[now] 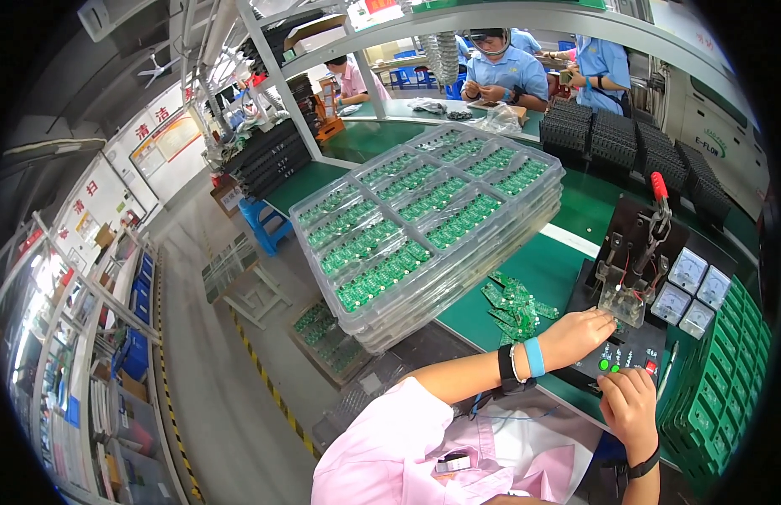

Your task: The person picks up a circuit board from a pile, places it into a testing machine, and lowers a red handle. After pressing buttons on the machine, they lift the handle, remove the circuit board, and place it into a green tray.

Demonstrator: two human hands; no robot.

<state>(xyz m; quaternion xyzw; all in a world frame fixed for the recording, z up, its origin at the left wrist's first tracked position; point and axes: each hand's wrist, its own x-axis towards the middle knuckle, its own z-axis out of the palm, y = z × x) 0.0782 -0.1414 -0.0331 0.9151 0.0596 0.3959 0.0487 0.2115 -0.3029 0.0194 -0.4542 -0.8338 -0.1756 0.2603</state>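
My left hand (pixel 580 333), with a black watch and a blue band on its wrist, reaches to the clear plate of a black test fixture (pixel 623 305); its fingertips touch the plate, and whether they pinch a small board is hidden. My right hand (pixel 630 404) rests with curled fingers on the fixture's black control box, just right of two green buttons (pixel 607 365). A red-handled toggle clamp (pixel 657 210) stands raised above the plate. A loose pile of small green circuit boards (pixel 514 307) lies on the green bench left of my left hand.
A tall stack of clear trays (pixel 424 227) filled with green boards fills the bench's left part. Three white dial gauges (pixel 692 288) sit right of the fixture, and green board racks (pixel 720 396) beyond them. Black tray stacks (pixel 626 139) stand behind. People in blue (pixel 501 71) work at the far bench.
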